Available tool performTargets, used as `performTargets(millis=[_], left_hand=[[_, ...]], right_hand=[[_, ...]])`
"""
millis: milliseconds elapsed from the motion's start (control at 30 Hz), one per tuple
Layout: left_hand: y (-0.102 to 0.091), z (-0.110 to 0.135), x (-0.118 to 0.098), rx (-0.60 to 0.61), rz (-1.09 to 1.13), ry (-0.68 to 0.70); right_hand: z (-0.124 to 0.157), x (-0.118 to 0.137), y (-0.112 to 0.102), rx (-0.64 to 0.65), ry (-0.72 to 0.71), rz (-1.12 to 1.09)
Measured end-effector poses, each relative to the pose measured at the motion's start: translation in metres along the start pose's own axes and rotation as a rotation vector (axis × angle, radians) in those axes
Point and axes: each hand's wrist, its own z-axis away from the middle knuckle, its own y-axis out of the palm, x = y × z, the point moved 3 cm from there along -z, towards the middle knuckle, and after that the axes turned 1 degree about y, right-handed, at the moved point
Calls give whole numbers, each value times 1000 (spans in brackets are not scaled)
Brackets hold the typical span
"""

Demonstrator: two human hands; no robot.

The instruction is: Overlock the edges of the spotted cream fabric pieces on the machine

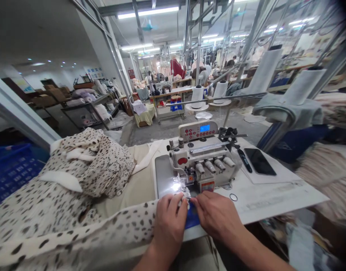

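Pinching spotted fabric [128, 224] with left hand [170, 218], right hand [218, 212] alongside, sewing machine [184, 154] ahead

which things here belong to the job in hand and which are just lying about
Seemingly in the job:
- spotted cloth, running to the left hand
- sewing machine, right hand at its front
- thread cones behind, probably

Apparently just lying about, right of the machine:
- phone
- black pen-shaped thing
- dark ring

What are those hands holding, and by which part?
The left hand holds the spotted cloth by the end at the machine. The right hand is close by; what it holds, if anything, is unclear.
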Motion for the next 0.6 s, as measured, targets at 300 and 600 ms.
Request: performTargets(millis=[300, 600], left_hand=[[-2, -4, 2, 30, -31, 9], [-5, -4, -4, 34, -66, -3]], right_hand=[[-5, 5, -1, -85, -31, 93], [-5, 3, 3, -76, -27, 101]])
